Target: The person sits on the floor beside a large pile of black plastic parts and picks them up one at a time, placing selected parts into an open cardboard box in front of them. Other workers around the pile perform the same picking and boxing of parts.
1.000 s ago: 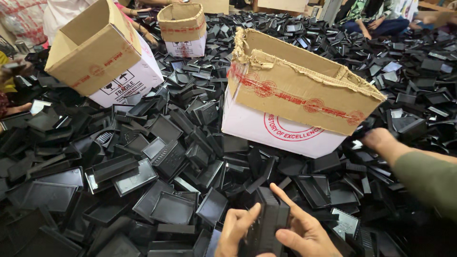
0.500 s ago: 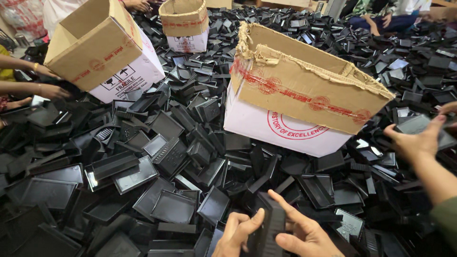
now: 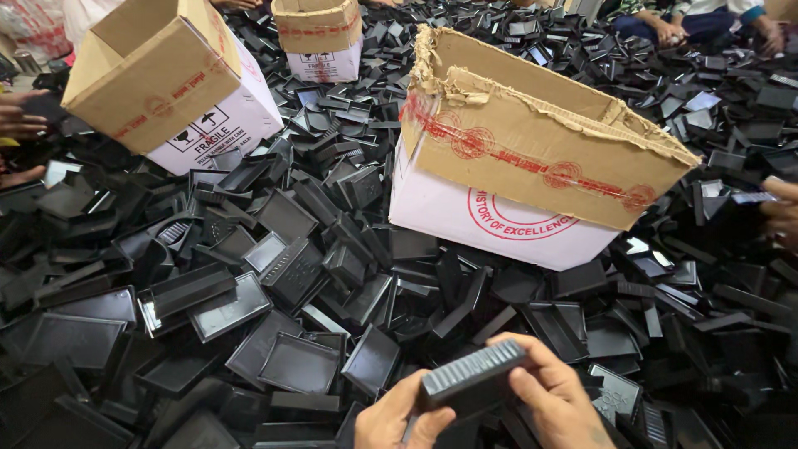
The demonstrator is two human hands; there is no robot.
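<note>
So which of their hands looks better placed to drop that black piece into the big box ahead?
Probably the right hand: it wraps over the black ridged piece and sits nearer the large open carton; the left hand only props its lower end.

This looks like a small sorting or packing workshop — the floor is buried under a deep heap of black plastic trays (image 3: 299, 362), all the same kind, lying at every angle. Open cardboard cartons stand in the pile: a large torn one (image 3: 532, 158) with red tape in the middle, another (image 3: 158, 83) at the left, a smaller one (image 3: 320, 37) further back. Other people sit around the edges — a co-worker's hand (image 3: 21, 116) at the left, another (image 3: 781, 212) at the right, more seated at the top right.
</note>
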